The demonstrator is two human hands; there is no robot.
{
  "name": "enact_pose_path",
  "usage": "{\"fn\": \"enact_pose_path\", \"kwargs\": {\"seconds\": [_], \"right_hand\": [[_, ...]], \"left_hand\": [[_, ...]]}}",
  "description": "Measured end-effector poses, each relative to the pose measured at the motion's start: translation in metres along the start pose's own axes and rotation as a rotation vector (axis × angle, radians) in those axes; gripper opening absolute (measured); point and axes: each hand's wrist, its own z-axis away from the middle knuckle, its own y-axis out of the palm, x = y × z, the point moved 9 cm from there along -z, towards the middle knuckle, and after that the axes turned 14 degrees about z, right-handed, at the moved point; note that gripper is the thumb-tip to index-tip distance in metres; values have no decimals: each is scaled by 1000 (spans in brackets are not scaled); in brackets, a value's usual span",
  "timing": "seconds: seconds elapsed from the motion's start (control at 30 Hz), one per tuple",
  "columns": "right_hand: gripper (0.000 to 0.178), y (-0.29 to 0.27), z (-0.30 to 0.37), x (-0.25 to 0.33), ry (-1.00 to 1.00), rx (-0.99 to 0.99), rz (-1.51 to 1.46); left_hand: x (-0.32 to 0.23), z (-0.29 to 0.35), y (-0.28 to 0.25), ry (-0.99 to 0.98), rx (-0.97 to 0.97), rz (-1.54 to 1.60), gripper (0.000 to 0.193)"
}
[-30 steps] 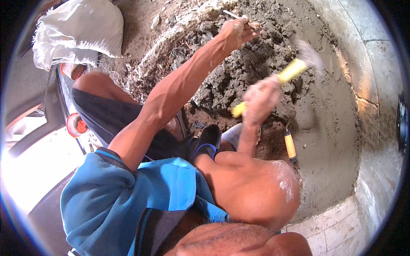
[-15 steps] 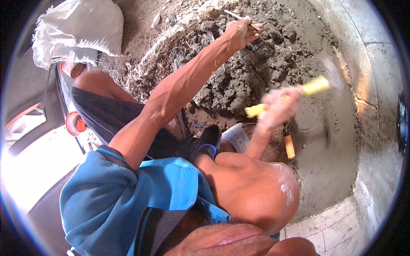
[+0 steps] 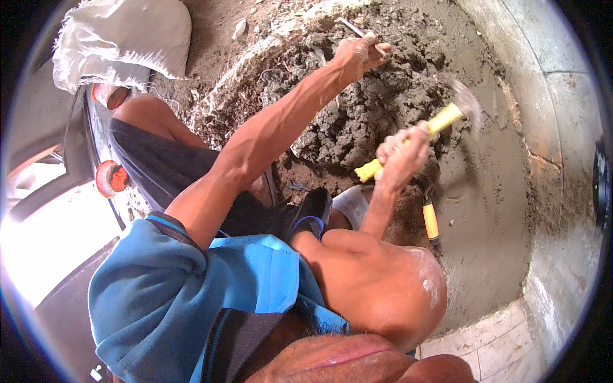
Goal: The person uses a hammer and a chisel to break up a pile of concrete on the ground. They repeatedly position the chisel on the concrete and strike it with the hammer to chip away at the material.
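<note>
My left hand [image 3: 359, 53] reaches out over a heap of wet grey mortar [image 3: 345, 121], its fingers closed on a thin metal rod [image 3: 350, 27] that slants across the heap's far side. My right hand [image 3: 403, 153] is wrapped round the yellow handle of a hammer [image 3: 442, 120], raised nearer to me and to the right of the left hand. The hammer's metal head is smeared by motion and stands apart from the rod. The rod's lower end is partly hidden by my fingers. A tool with an orange-yellow handle [image 3: 431, 220] lies below the right hand, its far end hidden.
Smooth wet mortar [image 3: 485, 236] covers the floor on the right, up to a grey wall [image 3: 575, 127]. White tiles [image 3: 491, 338] lie at the lower right. A white sack [image 3: 128, 38] and two orange-rimmed containers [image 3: 102, 179] are at the left. My bent knees flank the work.
My right hand has swung the hammer leftward, bringing its head closer to the left hand. The left hand and the rod have hardly moved.
</note>
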Motion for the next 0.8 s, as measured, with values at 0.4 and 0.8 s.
{"fn": "enact_pose_path", "kwargs": {"seconds": [0.4, 0.8], "right_hand": [[44, -24, 13, 44, -83, -188, -119], [53, -5, 61, 165, -752, -485, 123]], "left_hand": [[-28, 11, 23, 20, 33, 138, 25], [-61, 3, 17, -93, -55, 168, 29]]}}
